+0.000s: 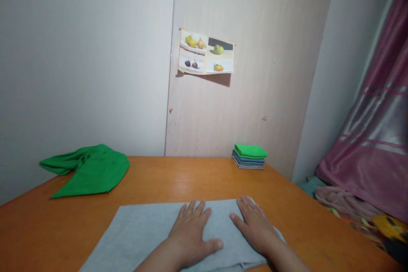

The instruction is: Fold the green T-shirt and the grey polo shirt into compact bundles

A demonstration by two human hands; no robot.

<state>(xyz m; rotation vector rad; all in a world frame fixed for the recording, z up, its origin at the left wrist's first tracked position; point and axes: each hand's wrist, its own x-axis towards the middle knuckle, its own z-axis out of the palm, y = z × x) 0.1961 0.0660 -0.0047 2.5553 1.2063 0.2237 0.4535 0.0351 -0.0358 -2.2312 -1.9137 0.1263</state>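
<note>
A light grey cloth [140,229] lies spread on the table in front of me, its near edge running out of the frame. My left hand [191,231] rests flat on the middle of it, fingers spread and thumb pointing right. Toward the cloth's right edge, my right hand [255,223] also lies flat, with its fingers stretched forward and the thumb held apart. Neither hand grips anything. A small fold or overlap shows along the near right edge of the cloth, close to my right wrist.
A crumpled green cloth [98,172] lies at the table's back left. At the back right stands a stack of folded cloths [250,157], green on top. Fruit pictures [206,53] hang on the panel behind the orange-brown table [178,180]. A pink curtain [376,136] hangs at right.
</note>
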